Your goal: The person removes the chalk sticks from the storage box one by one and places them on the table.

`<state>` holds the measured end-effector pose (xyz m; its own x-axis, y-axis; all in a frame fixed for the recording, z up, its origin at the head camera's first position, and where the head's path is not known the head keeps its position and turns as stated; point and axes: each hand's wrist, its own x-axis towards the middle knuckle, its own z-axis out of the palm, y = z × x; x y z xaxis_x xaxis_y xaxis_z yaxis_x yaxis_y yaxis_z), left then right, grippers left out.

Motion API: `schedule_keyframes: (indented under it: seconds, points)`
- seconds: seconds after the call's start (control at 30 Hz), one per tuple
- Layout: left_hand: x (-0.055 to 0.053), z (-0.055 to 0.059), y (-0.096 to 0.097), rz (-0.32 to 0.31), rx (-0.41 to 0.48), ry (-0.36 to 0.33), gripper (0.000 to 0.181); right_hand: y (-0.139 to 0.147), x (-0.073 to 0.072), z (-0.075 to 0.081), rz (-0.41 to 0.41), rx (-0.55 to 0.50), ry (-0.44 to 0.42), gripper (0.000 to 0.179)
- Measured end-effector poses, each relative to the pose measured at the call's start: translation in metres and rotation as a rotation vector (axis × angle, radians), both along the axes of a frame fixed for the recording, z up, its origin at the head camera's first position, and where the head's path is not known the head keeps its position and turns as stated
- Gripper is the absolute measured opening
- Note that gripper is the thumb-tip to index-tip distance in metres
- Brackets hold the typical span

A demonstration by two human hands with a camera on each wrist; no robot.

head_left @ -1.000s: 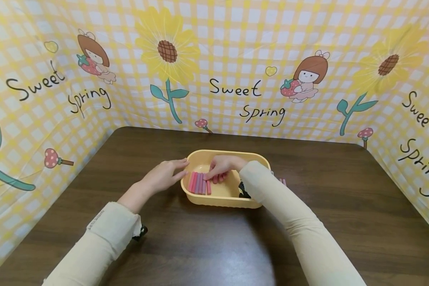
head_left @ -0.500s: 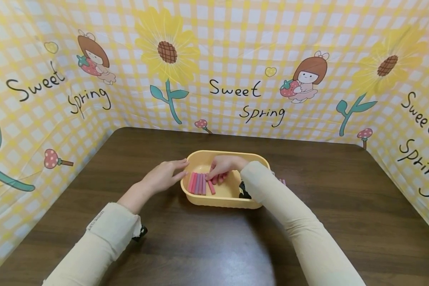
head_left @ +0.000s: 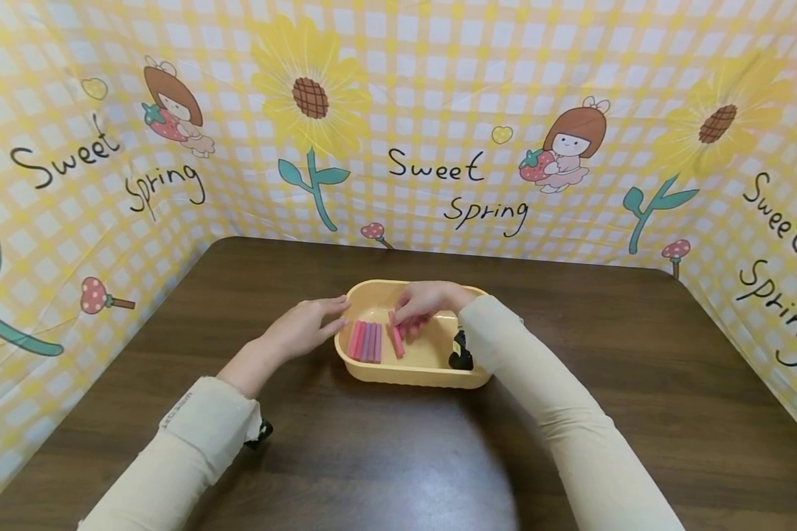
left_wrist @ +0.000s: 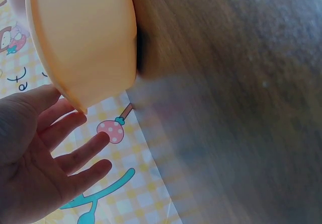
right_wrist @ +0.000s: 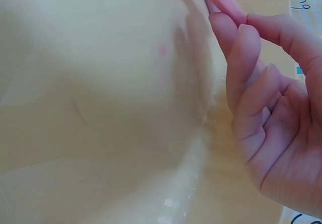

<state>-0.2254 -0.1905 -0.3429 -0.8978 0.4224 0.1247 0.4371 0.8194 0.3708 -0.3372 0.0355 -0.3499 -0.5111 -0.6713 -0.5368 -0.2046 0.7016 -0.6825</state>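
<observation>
A yellow oval tub (head_left: 412, 376) stands on the table. Inside its left end lies a row of several slim pink and purple sticks (head_left: 367, 341), side by side. My right hand (head_left: 425, 302) reaches into the tub and pinches one end of a pink stick (head_left: 397, 341) between thumb and index finger; its other fingers are bent. That stick slants, apart from the row by a small gap. In the right wrist view the same pink stick (right_wrist: 224, 1) sits at the fingertips. My left hand (left_wrist: 40, 158) touches the tub's left end at the rim, fingers loosely spread.
The dark wooden table (head_left: 372, 457) extends around the tub. A checked yellow cloth (head_left: 432, 88) with flowers and lettering hangs behind and at both sides. A black wrist device (head_left: 461, 352) shows below the right sleeve, inside the tub.
My right hand has moved to the right with the pink stick, which has come away from the row and now slants. The left hand stays at the tub's end.
</observation>
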Motion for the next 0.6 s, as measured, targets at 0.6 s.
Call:
schedule_keyframes:
  seconds: [0.6]
  points:
    - [0.002,0.0,-0.001,0.0,0.004,-0.006,0.04,0.025,0.002,0.024,-0.046,-0.05,0.005,0.015]
